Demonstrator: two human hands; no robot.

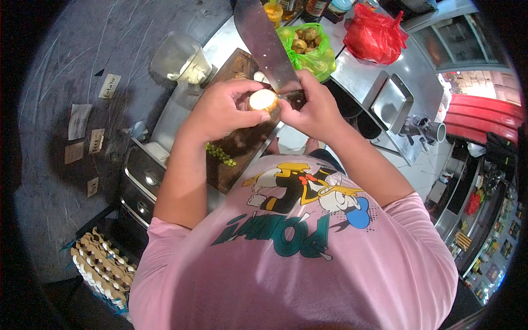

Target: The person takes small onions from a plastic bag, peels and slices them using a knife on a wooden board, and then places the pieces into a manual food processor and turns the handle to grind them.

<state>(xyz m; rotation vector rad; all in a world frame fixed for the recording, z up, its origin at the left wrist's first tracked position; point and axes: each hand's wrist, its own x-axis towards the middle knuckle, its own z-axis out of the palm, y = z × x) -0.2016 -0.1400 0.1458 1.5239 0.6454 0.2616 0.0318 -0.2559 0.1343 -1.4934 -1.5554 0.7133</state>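
Above a dark wooden cutting board (pixel 245 142), my left hand (pixel 217 107) grips a potato (pixel 263 99) with its pale cut face turned up and brown skin round the edge. My right hand (pixel 319 107) holds a large broad-bladed knife (pixel 267 47). Its blade points up and away, and its heel end is close to the potato. Part of the handle is hidden in my fingers. Small chopped green pieces (pixel 221 154) lie on the board's near part. A whitish round piece (pixel 259 76) rests on the board beyond my left hand.
A clear plastic container (pixel 175 54) with pale pieces stands left of the board. Beyond are a green bag (pixel 319 65) of potatoes, a red plastic bag (pixel 375 36) and several jars. A metal tray (pixel 393 103) sits at right. Stacked egg trays (pixel 102 264) are at lower left.
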